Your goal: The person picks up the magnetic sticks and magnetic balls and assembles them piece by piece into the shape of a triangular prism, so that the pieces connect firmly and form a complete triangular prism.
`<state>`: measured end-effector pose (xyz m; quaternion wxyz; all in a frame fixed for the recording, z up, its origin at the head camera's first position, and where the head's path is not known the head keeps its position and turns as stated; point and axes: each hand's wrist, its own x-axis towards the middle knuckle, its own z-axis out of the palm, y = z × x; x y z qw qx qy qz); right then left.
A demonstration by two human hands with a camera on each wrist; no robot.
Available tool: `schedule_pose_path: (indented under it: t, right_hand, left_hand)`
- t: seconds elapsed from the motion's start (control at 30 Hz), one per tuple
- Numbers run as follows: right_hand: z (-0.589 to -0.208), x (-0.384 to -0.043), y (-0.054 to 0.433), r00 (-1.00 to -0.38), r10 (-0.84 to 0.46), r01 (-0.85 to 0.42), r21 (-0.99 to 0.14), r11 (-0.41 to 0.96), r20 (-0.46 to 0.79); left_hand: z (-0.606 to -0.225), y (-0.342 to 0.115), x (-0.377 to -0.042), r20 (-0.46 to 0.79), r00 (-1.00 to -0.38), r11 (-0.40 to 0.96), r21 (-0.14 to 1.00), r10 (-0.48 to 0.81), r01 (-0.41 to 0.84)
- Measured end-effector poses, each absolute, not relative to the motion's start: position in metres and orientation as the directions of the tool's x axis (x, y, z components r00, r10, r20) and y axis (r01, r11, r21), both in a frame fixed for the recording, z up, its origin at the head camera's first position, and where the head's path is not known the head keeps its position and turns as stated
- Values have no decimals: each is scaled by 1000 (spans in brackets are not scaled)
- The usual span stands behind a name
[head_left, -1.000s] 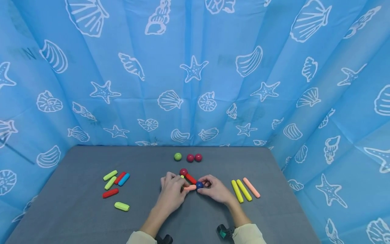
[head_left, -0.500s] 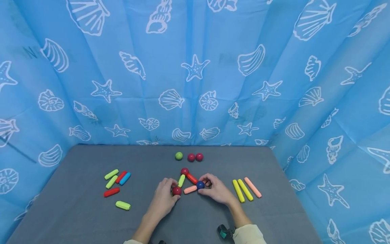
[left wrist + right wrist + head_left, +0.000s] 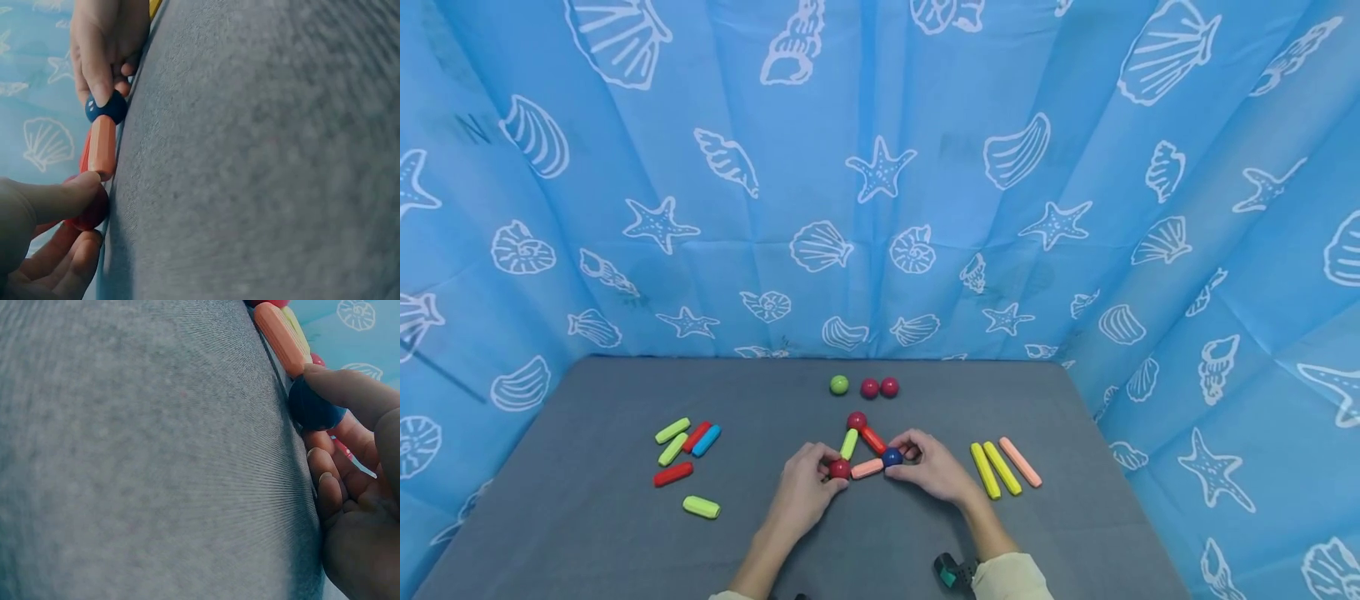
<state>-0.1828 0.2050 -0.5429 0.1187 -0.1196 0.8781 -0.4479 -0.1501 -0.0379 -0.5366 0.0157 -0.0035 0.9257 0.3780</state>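
In the head view my left hand (image 3: 805,492) pinches a dark red ball (image 3: 839,469) between thumb and fingers. Opposite it, my right hand (image 3: 936,469) grips a blue ball (image 3: 892,457). An orange-pink stick (image 3: 867,468) lies between these two balls, with its right end at the blue one. Another red ball (image 3: 857,420) forms the far corner of a triangle. A light green stick (image 3: 848,444) runs from it towards the left hand's ball, and a red stick (image 3: 873,440) towards the blue ball. In the left wrist view the thumb partly covers the held red ball (image 3: 94,209).
Several short green, red and blue sticks (image 3: 673,475) lie at the left of the grey table (image 3: 625,558). Two yellow sticks (image 3: 985,471) and a longer pink one (image 3: 1019,462) are at the right. A green ball (image 3: 838,385) and two red balls (image 3: 869,388) sit behind the triangle.
My left hand has left the orange-pink stick, moved left and taken hold of the red ball. Ball and hand then shifted slightly right, nearer the stick. My right hand stays on the blue ball.
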Motion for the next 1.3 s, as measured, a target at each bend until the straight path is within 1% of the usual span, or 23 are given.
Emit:
schedule_pose_path:
  t: [0.23, 0.47, 0.77, 0.97, 1.03, 1.1, 1.3]
  right_hand:
    - [-543, -183, 203, -947, -303, -95, -810, 578, -105]
    - [-541, -185, 201, -942, -327, -132, -811, 570, -77]
    - [-541, -186, 201, -943, -318, -103, -815, 571, -103]
    - [-541, -186, 202, -946, -305, -88, -815, 572, -112]
    - [-542, -186, 202, -945, -305, -86, -813, 576, -115]
    - [-542, -184, 203, -946, -303, -84, -814, 575, -116]
    - [-543, -181, 204, -948, -302, -90, -820, 565, -104]
  left_hand:
    - [-535, -44, -151, -41, -999, 705, 709, 8, -24]
    - [-535, -46, -151, -27, -1000, 715, 699, -12, -27]
    - [-536, -41, -150, -27, -998, 706, 706, -54, -57]
    - [-534, -45, -151, -37, -999, 697, 715, -23, -43]
    - [-531, -54, -151, -28, -1000, 692, 722, 6, -16]
    - [-526, -73, -149, -21, -999, 681, 732, 33, 7]
    - [-512, -165, -133, -7, -998, 705, 708, 64, 40]
